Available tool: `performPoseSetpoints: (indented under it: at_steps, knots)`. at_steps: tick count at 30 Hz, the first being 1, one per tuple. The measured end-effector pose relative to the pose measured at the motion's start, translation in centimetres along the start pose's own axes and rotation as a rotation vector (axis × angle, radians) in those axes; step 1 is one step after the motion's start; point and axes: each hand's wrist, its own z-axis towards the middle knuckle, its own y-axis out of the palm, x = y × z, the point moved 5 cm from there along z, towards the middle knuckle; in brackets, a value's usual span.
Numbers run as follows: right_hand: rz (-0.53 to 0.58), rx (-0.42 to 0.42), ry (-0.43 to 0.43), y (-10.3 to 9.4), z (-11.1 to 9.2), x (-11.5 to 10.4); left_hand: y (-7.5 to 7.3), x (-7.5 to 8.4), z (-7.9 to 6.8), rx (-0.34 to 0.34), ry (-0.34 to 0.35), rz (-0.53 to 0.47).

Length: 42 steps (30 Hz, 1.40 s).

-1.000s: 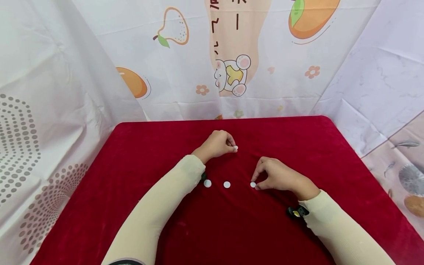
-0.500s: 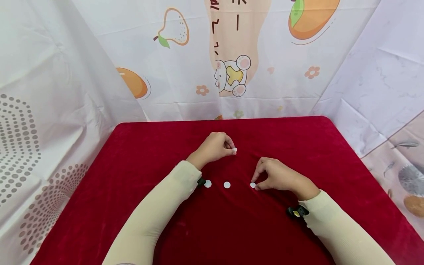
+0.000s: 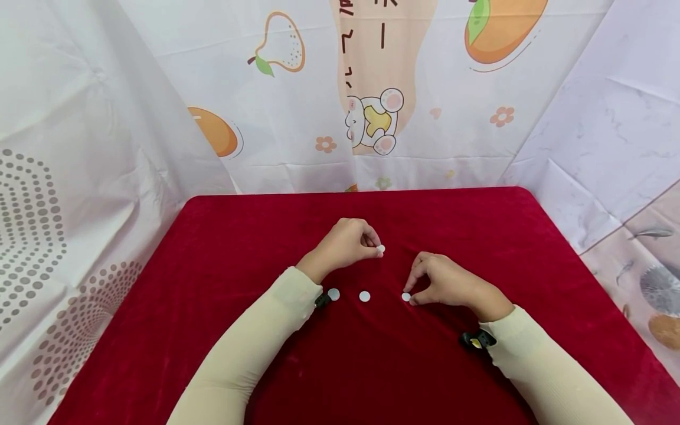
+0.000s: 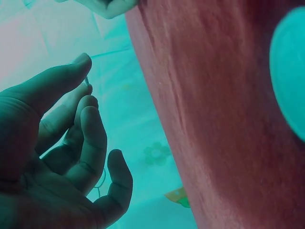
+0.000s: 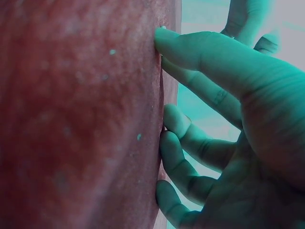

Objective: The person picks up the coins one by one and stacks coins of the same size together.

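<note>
My left hand [image 3: 345, 243] pinches a small white disc [image 3: 381, 248] between thumb and fingertip, over the red cloth. That disc shows edge-on as a thin sliver in the left wrist view. Nearer to me on the right, the right hand [image 3: 446, 280] has thumb and index finger at opposite edges of another white disc [image 3: 406, 297] lying flat on the cloth. Its other fingers rest curled against the cloth in the right wrist view. Two more discs lie in line with it: a middle disc [image 3: 364, 296] and a left disc [image 3: 333, 294] beside the left wrist's black strap.
A red velvet cloth [image 3: 255, 236] covers the table. Printed white curtains [image 3: 297, 118] hang behind its far edge and along both sides. A black wrist device [image 3: 478, 339] sits below the right sleeve.
My left hand, with its disc, has come slightly closer to me, and its forearm has shifted a little left and down. The right hand and the discs on the cloth stay put.
</note>
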Motion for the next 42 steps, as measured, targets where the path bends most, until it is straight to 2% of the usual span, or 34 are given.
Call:
performPoseSetpoints:
  at_steps: [13, 18, 25, 31, 42]
  knots:
    - [0.004, -0.008, -0.002, 0.0, 0.0, 0.2, 0.8, 1.2, -1.6, -0.030, 0.016, -0.045]
    - [-0.016, -0.004, -0.003, -0.1, -0.1, 0.2, 1.3, 1.9, -2.0, -0.035, 0.046, -0.055]
    - [-0.010, -0.009, -0.002, -0.2, -0.2, 0.2, 2.5, 2.6, -2.3, -0.092, 0.073, -0.004]
    - [-0.012, -0.005, -0.011, -0.1, -0.2, 0.3, 3.1, 3.2, -2.5, -0.105, 0.078, 0.029]
    - [0.009, -0.006, -0.023, -0.1, -0.1, 0.2, 4.6, 4.0, -2.9, -0.173, 0.042, 0.103]
